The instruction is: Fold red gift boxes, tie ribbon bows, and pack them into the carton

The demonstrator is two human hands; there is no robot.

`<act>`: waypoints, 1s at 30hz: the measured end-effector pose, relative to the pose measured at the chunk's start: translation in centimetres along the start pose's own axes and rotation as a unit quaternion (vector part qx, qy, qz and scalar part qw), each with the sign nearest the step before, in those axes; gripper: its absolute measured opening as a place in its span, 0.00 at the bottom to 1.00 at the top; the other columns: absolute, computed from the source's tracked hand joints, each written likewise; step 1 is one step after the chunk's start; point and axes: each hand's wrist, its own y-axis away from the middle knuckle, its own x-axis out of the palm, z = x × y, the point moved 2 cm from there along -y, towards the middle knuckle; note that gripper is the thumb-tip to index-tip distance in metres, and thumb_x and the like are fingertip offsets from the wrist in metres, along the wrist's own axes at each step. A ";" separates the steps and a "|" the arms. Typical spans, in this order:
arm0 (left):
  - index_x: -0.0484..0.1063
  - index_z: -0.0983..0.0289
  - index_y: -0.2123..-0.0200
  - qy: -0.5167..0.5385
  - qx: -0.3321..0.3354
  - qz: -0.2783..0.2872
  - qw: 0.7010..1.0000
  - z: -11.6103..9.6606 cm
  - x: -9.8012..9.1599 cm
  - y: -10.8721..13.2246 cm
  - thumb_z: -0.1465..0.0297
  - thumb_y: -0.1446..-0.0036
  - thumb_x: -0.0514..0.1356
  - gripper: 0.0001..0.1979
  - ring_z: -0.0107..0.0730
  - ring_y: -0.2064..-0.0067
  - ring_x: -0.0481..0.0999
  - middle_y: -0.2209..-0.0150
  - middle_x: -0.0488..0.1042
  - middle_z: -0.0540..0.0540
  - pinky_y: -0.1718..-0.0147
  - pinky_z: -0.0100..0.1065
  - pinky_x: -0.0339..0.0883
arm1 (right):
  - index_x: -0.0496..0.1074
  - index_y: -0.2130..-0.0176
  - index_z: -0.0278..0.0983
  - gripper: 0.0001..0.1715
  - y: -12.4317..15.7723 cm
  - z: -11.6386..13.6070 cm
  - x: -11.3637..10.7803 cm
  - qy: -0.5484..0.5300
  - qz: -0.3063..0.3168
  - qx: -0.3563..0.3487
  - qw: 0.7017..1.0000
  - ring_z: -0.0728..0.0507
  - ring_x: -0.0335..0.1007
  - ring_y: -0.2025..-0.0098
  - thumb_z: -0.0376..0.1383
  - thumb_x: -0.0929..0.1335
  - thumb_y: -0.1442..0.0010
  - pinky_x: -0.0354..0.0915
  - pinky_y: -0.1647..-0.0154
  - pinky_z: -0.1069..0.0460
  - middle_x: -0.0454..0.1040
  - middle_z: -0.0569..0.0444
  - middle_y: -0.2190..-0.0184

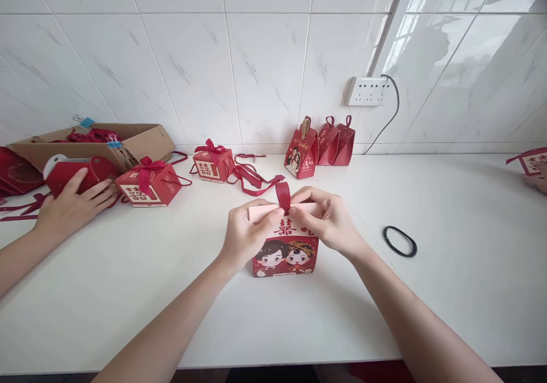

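Note:
A red and pale-pink gift box (285, 260) with a cartoon couple printed on its front stands upright on the white table before me. My left hand (250, 229) pinches the left part of its top edge, thumb in front and fingers behind. At the right part of that edge, my right hand (323, 219) pinches in the same way. Between my thumbs a dark red ribbon loop (282, 195) sticks up from the top of the box. The fingertips behind the panel are partly hidden.
Another person's hand (79, 200) rests on a red box piece at left. Behind it is a cardboard carton (145, 141) of ribbons. Finished-looking red boxes (147, 184) and tall handled boxes (301, 150) stand toward the wall. A black ring (400, 241) lies at right.

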 end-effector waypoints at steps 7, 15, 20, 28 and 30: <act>0.69 0.64 0.76 0.002 0.034 0.010 0.999 -0.1 -0.1 0.2 0.69 0.45 0.59 0.08 0.20 0.77 0.65 0.79 0.67 0.46 0.77 0.22 0.60 | 0.69 0.58 0.38 0.17 0.1 0.0 0.5 0.052 -0.081 -0.065 0.993 0.50 0.66 0.73 0.38 0.72 0.48 0.62 0.74 0.55 0.71 0.57 0.73; 0.71 0.64 0.75 -0.005 0.058 0.011 0.998 -0.6 -0.1 0.3 0.71 0.46 0.60 0.06 0.19 0.79 0.65 0.79 0.69 0.45 0.80 0.21 0.58 | 0.73 0.71 0.37 0.11 0.0 0.8 0.5 0.131 -0.082 -0.057 0.986 0.50 0.64 0.74 0.41 0.69 0.43 0.61 0.76 0.54 0.69 0.55 0.73; 0.71 0.64 0.74 0.006 0.070 0.021 0.997 -0.8 0.3 0.6 0.71 0.45 0.60 0.06 0.21 0.77 0.67 0.77 0.71 0.47 0.78 0.23 0.60 | 0.77 0.67 0.41 0.08 0.1 1.5 0.1 0.078 -0.075 -0.081 0.991 0.48 0.67 0.67 0.40 0.74 0.50 0.67 0.72 0.53 0.70 0.53 0.63; 0.68 0.64 0.75 0.034 0.033 0.020 0.999 -1.0 1.5 0.9 0.69 0.44 0.59 0.08 0.22 0.79 0.64 0.80 0.67 0.47 0.79 0.25 0.58 | 0.77 0.77 0.41 0.11 0.2 1.3 -0.9 0.054 -0.125 -0.089 0.987 0.47 0.67 0.64 0.42 0.72 0.46 0.65 0.66 0.50 0.69 0.54 0.67; 0.70 0.64 0.72 0.056 0.001 0.034 0.998 -0.7 1.3 0.9 0.67 0.44 0.60 0.07 0.24 0.77 0.67 0.77 0.70 0.48 0.77 0.27 0.60 | 0.77 0.74 0.42 0.07 0.2 1.6 -0.8 0.084 -0.145 -0.105 0.980 0.45 0.67 0.63 0.41 0.72 0.47 0.65 0.68 0.50 0.70 0.53 0.66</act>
